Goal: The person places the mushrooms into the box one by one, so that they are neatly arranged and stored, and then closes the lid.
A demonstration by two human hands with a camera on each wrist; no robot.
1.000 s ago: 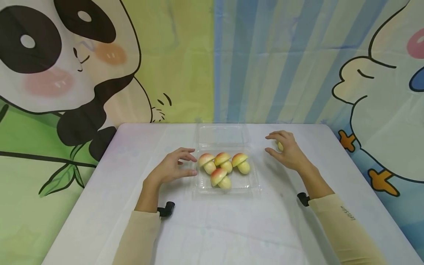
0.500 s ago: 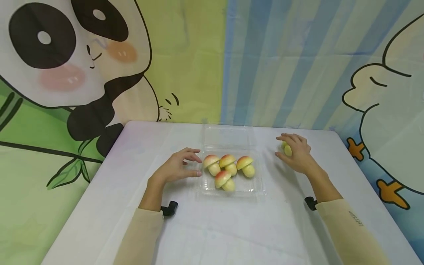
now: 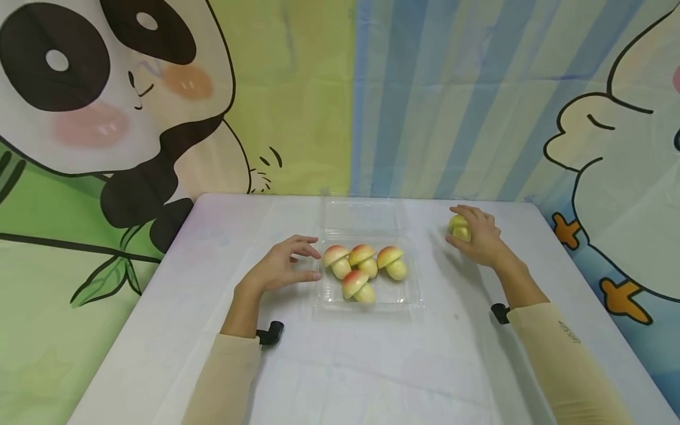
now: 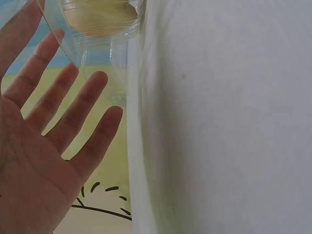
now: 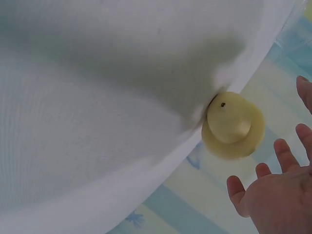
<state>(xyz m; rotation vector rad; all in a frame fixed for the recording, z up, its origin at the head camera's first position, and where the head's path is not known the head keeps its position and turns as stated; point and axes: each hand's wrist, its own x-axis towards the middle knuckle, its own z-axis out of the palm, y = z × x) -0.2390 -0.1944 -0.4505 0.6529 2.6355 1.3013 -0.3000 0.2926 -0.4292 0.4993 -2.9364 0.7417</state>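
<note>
My left hand (image 3: 278, 264), its fingers spread, is beside the left wall of a clear plastic box (image 3: 395, 298). In the left wrist view its fingertips overlap the box's edge. Inside the box are several toy mushrooms (image 3: 355, 284) with pale yellow stems and red-tinged yellow caps. At the table's back right, another yellow mushroom (image 3: 461, 231) lies on the cloth, between the thumb and fingers of my right hand (image 3: 480, 239). The right wrist view shows this mushroom (image 5: 229, 122) stem-end toward the camera, with a small dark spot, and a gap between it and the loosely bent fingers.
The box's clear lid (image 3: 362, 215) is folded back toward the rear edge of the table. A white cloth (image 3: 382, 366) covers the tabletop. Behind it hangs a printed backdrop (image 3: 297, 106) with a panda and stripes.
My right hand has moved a little to the right, bringing the lone mushroom more into sight between thumb and fingers. The left hand stays by the box. The head view has shifted slightly.
</note>
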